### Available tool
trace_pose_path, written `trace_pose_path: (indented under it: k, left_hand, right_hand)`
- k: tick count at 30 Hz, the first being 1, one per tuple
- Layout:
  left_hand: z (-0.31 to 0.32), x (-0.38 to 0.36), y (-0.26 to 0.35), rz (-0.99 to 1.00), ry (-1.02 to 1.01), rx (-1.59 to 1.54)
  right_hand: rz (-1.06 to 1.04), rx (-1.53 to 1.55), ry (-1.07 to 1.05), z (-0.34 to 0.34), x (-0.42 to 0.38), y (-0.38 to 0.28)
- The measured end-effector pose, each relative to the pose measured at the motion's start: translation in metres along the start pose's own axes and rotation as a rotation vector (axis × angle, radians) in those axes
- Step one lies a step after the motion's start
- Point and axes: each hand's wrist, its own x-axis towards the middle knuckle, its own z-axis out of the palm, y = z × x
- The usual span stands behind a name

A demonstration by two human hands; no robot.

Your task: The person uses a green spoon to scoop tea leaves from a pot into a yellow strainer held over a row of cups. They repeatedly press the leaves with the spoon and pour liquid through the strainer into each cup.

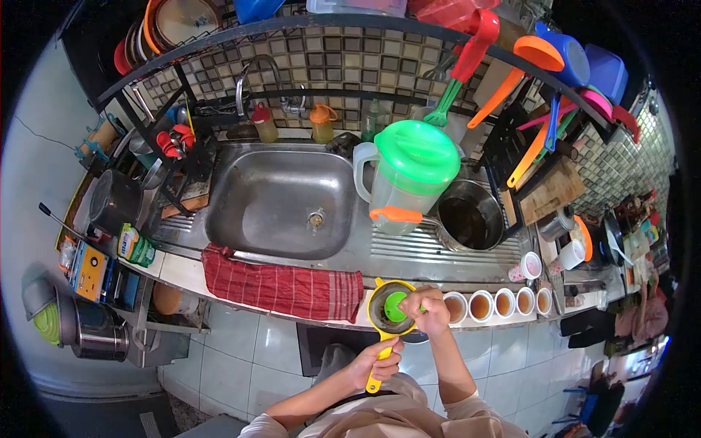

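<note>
My left hand [376,363] is wrapped around the yellow handle of a strainer [381,292]. The strainer's round mesh head is held level just off the counter's front edge, and dark wet stuff lies in it. Closed in a fist, my right hand [427,310] is at the strainer's right rim, gripping a small green scoop [395,306]. The scoop's round bowl sits inside the strainer; its handle is mostly hidden by my fingers. Right of that hand, several small white cups of amber-brown liquid [480,305] stand in a row along the counter edge.
Behind the cups are a steel saucepan [471,215] with dark liquid and an orange handle, and a green-lidded pitcher [416,160]. A steel sink [285,204] and a red checked cloth [281,285] lie left. Stacked white cups [529,264] stand right. Utensils hang from the rack [321,22].
</note>
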Motion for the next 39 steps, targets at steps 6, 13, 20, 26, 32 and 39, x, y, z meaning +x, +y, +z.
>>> trace_pose_path:
  k: [6, 13, 20, 26, 32, 39]
  left_hand:
    - [-0.001, 0.003, -0.002, 0.01, -0.029, -0.01]
    - [-0.003, 0.002, -0.002, -0.021, -0.007, -0.023]
    - [-0.002, 0.002, 0.0, -0.021, 0.033, 0.042]
    - [0.0, -0.004, 0.007, -0.047, 0.018, 0.068]
    - [0.005, 0.004, 0.003, -0.051, 0.005, 0.079]
    - [0.006, 0.012, 0.001, -0.04, 0.018, 0.085]
  right_hand:
    - [0.029, -0.046, -0.021, 0.007, 0.005, -0.002]
    - [0.086, -0.079, 0.013, 0.011, 0.006, -0.004]
    - [0.092, -0.079, 0.069, 0.013, 0.011, -0.002]
    - [0.083, -0.099, 0.048, 0.016, 0.017, 0.003]
    - [0.065, -0.221, 0.045, 0.021, 0.017, 0.0]
    - [0.111, -0.11, -0.054, 0.006, 0.016, -0.003]
